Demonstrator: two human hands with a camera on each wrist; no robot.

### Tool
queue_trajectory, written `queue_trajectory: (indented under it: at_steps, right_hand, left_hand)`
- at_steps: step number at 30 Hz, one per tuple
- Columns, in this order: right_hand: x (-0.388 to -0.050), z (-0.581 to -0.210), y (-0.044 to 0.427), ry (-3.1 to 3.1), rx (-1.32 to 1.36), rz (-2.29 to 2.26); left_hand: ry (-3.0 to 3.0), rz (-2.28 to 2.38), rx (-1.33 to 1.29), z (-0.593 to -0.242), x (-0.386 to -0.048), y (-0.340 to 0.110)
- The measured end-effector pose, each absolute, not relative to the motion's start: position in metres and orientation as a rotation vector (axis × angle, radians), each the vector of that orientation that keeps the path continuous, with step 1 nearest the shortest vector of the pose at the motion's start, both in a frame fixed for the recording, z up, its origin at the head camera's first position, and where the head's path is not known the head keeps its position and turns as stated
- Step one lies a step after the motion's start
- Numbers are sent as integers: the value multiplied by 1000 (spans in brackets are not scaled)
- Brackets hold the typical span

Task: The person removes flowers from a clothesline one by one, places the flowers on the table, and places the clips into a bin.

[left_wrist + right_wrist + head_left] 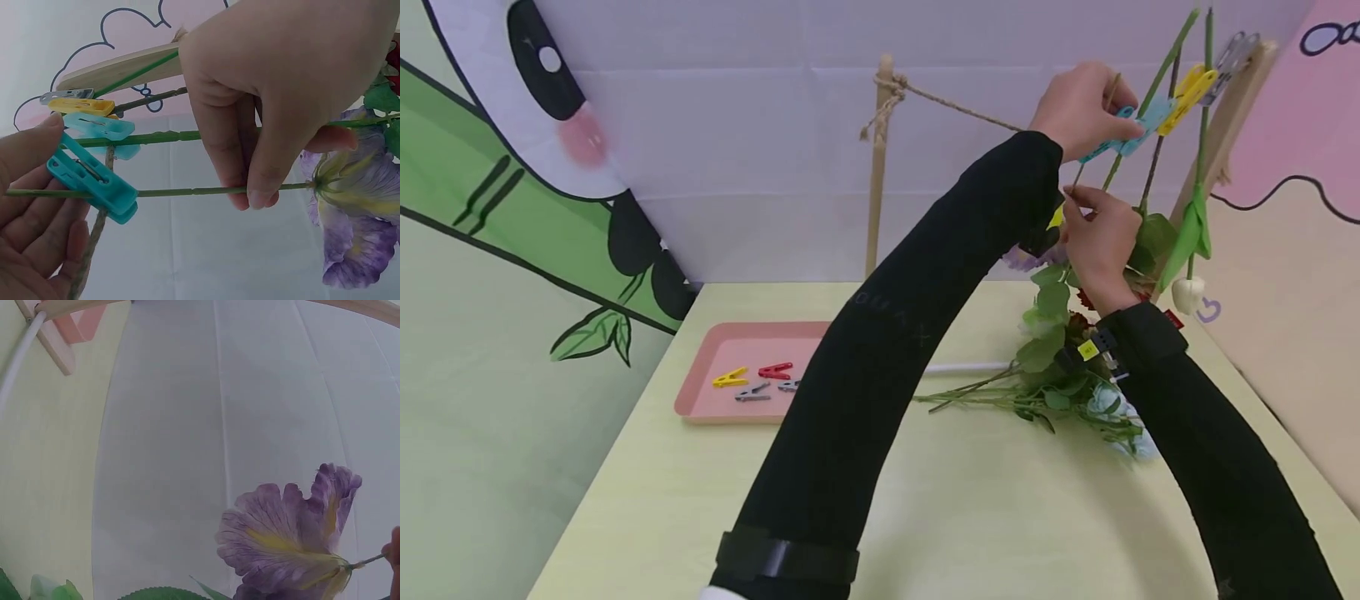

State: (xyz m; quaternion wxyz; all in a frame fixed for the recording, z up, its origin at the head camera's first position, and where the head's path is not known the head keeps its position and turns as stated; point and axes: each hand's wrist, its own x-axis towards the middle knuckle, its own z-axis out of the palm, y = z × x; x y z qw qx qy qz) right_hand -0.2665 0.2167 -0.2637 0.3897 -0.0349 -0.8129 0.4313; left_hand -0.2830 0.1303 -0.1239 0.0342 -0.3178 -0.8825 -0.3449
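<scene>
My left hand (1078,108) grips a teal clothespin (94,178), thumb against one of its handles and fingers behind. The clothespin straddles a green stem (165,192) and the twine (94,240). Lower down, my right hand (1101,242) pinches that same stem between thumb and fingers. A purple flower (356,206) with a yellow centre hangs head-down from it, also seen in the right wrist view. Beside it, a light-blue clothespin (100,125), a yellow clothespin (1187,98) and a grey clothespin (1231,68) sit along the twine with other stems. A white tulip (1188,294) hangs at the right.
The twine is tied to a wooden post (881,167) at left and runs towards another wooden post (1232,125) at right. A pink tray (700,404) holds several clothespins. Leafy stems with a pale-blue flower (1108,404) lie on the table (1000,517) near a white rod (966,367).
</scene>
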Motion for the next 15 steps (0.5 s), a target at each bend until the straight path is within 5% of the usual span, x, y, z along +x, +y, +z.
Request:
queue_trajectory:
  at_steps: [10, 15]
  right_hand:
    - [-262, -270, 220, -2082, -48, 1083]
    - [-263, -272, 218, -2086, -12, 1058]
  left_hand:
    - [-2699, -1007, -996, -127, -291, 133]
    - [-2627, -1103, -964, -141, -341, 157]
